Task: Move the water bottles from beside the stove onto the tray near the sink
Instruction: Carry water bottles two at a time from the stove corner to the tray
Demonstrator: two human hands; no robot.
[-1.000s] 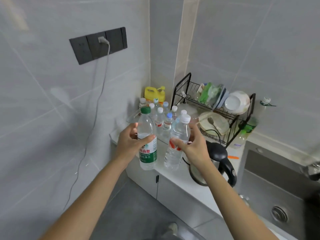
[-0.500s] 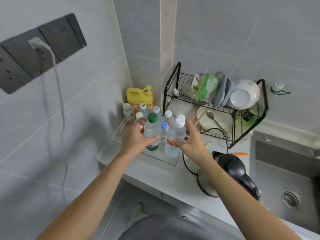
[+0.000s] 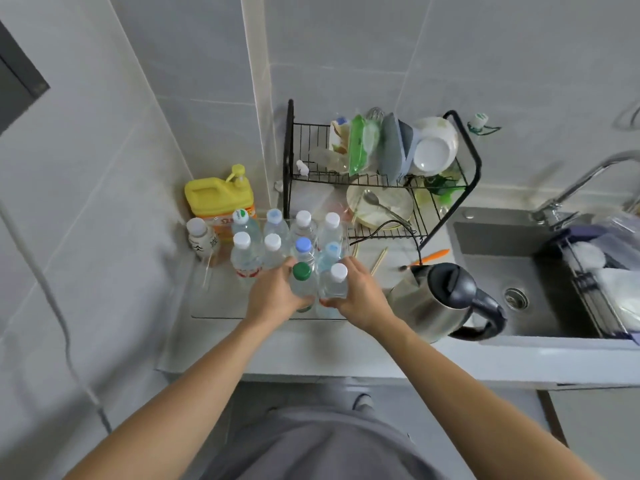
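Lower bodies of the green-capped bottle and the white-capped bottle hidden behind the left hand and right hand. Contact with the clear tray impossible to judge. Labels on the back-row bottles too small to read. Faucet and dark wall panel cut off at the edges.

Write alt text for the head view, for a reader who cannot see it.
Seen from above, the left hand grips a green-capped bottle and the right hand a white-capped bottle, both over a clear tray that holds more bottles. A kettle, a dish rack and a sink lie to the right.
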